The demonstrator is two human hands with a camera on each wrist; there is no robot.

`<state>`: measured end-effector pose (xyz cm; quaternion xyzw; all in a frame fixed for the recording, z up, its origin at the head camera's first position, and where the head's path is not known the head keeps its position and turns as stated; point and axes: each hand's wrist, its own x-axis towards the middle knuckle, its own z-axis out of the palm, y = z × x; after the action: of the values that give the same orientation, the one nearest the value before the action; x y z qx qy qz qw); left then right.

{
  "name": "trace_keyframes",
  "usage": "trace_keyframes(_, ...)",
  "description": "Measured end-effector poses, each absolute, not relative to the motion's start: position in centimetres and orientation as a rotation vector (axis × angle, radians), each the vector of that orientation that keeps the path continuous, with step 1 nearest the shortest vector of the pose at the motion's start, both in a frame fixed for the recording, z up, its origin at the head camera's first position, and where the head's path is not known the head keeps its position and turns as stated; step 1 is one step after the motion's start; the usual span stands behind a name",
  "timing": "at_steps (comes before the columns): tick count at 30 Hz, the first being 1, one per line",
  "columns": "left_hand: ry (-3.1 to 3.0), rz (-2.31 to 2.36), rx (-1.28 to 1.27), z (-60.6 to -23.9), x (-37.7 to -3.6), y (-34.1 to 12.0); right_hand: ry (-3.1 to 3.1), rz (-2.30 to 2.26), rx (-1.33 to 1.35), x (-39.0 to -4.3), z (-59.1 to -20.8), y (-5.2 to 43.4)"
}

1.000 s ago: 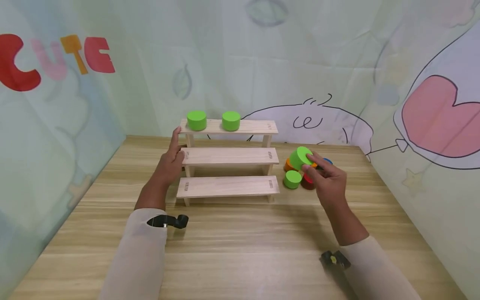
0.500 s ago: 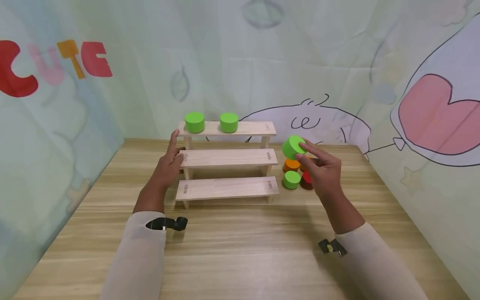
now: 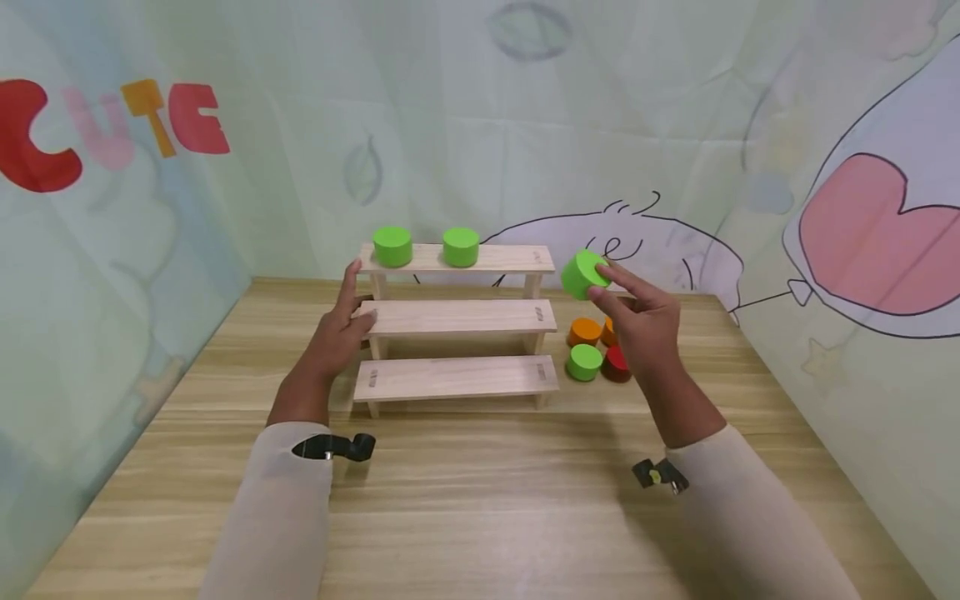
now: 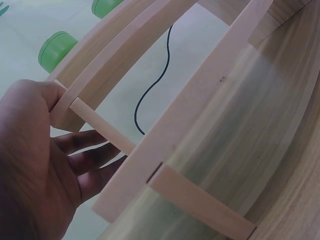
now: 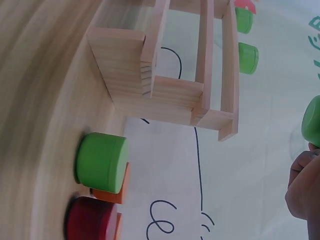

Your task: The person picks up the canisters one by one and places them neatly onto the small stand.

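A three-tier wooden shelf stands on the table. My left hand holds its left end; in the left wrist view the thumb lies on one board and the other fingers reach in beneath it. Two green cylinder blocks sit on the top tier, at its left and middle. My right hand pinches another green cylinder block between thumb and fingers. This block is tilted, in the air just right of the top tier. The right wrist view catches only part of the right hand at its edge.
Right of the shelf, on the wooden table, stand a green block, a red block and orange blocks, partly behind the right hand. A printed cloth hangs behind and at both sides.
My right hand has lifted the green cylinder block up and a little to the left, away from the blocks on the table. The left hand stays on the shelf.
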<state>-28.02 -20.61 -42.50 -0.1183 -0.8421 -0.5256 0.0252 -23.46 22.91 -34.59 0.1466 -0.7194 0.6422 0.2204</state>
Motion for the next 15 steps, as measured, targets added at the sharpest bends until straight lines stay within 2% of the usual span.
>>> trace_keyframes(15,-2.614,-1.58,-0.38,-42.7,-28.3,-20.9,-1.997,1.72,0.487,-26.0,-32.8,20.6)
